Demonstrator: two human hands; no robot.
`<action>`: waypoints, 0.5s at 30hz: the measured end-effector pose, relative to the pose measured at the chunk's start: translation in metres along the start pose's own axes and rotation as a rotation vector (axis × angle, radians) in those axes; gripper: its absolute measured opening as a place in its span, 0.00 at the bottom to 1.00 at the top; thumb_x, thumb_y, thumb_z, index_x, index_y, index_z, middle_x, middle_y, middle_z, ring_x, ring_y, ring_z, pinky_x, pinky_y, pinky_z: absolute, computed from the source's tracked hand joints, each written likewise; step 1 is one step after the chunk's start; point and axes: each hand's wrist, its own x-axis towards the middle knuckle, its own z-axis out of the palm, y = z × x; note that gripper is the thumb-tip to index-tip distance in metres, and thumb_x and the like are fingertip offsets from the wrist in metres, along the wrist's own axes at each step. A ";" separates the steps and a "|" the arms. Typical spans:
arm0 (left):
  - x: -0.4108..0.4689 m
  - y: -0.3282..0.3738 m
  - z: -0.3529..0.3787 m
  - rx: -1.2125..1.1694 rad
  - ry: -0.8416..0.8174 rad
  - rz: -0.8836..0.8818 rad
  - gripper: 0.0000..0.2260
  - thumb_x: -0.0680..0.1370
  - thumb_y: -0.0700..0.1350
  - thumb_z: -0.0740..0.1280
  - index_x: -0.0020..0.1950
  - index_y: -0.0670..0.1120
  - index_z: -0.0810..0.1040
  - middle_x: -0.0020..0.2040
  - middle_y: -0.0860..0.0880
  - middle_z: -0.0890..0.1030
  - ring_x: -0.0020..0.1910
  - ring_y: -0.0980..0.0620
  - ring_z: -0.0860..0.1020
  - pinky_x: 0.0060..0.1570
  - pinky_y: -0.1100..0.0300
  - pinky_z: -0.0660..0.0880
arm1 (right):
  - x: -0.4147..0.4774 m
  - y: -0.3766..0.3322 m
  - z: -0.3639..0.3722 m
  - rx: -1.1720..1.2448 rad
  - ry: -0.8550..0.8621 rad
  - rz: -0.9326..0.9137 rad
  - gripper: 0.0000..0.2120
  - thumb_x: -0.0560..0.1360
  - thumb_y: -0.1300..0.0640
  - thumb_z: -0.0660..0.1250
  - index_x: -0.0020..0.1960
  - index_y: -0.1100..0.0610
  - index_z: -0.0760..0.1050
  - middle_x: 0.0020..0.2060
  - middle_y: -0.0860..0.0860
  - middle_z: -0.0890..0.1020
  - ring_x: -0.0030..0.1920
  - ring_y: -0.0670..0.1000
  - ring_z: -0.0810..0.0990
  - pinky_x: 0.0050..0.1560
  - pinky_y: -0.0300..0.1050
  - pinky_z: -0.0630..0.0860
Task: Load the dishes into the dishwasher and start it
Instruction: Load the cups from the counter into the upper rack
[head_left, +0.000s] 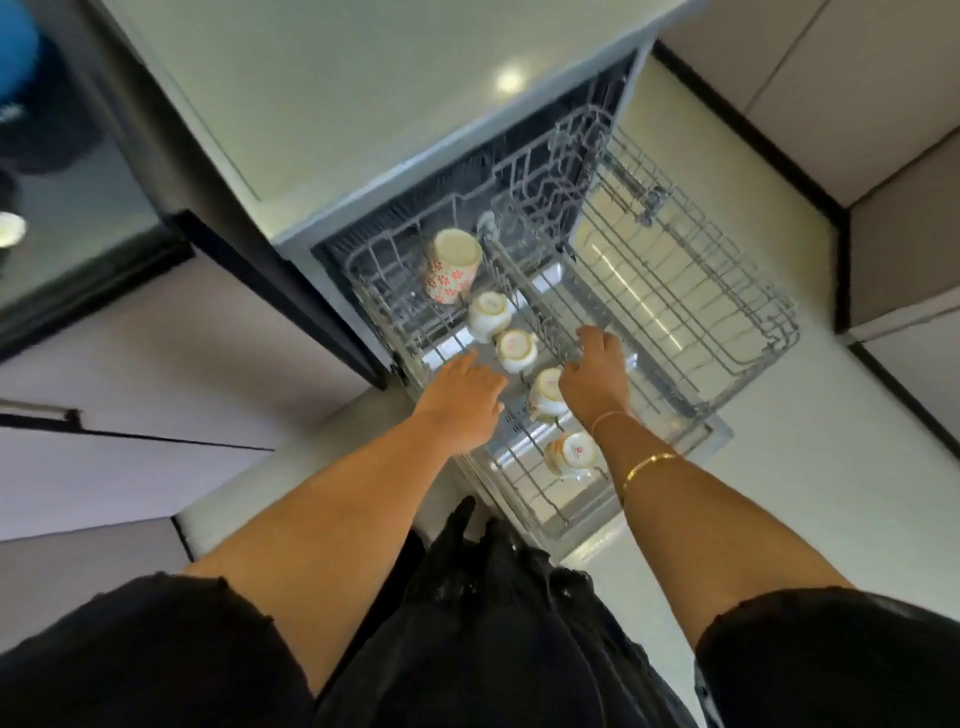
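Cups (517, 351) in row in left rack (374, 270); second rack (727, 291) right; countertop (363, 104) behind both.

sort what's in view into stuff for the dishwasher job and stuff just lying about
Job: upper rack, flowered tumbler, white cups, lower rack, left hand, right hand.
Lying about: blue object top left, white round thing far left.

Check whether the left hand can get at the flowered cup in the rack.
Probably yes. The left hand is open above the rack, and the flowered cup lies farther back on the same side with nothing above it; the white cups sit to the right.
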 end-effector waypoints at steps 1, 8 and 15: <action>-0.005 -0.005 -0.010 0.013 0.063 -0.016 0.20 0.83 0.48 0.51 0.75 0.45 0.58 0.75 0.44 0.60 0.77 0.44 0.48 0.75 0.50 0.47 | -0.003 -0.015 -0.003 0.020 0.068 -0.059 0.21 0.73 0.68 0.58 0.66 0.60 0.66 0.65 0.59 0.66 0.62 0.61 0.69 0.58 0.54 0.70; -0.041 -0.060 -0.079 -0.031 0.708 -0.138 0.18 0.74 0.36 0.65 0.64 0.37 0.73 0.63 0.39 0.75 0.69 0.37 0.67 0.69 0.46 0.62 | 0.003 -0.161 -0.038 0.139 0.343 -0.561 0.18 0.72 0.68 0.60 0.62 0.64 0.70 0.59 0.62 0.71 0.57 0.62 0.71 0.49 0.50 0.72; -0.087 -0.148 -0.140 -0.198 1.129 -0.452 0.21 0.74 0.33 0.61 0.68 0.37 0.69 0.67 0.38 0.71 0.72 0.38 0.63 0.72 0.46 0.58 | 0.003 -0.314 -0.016 0.133 0.333 -0.980 0.17 0.70 0.69 0.62 0.58 0.64 0.73 0.51 0.62 0.75 0.49 0.61 0.74 0.45 0.51 0.76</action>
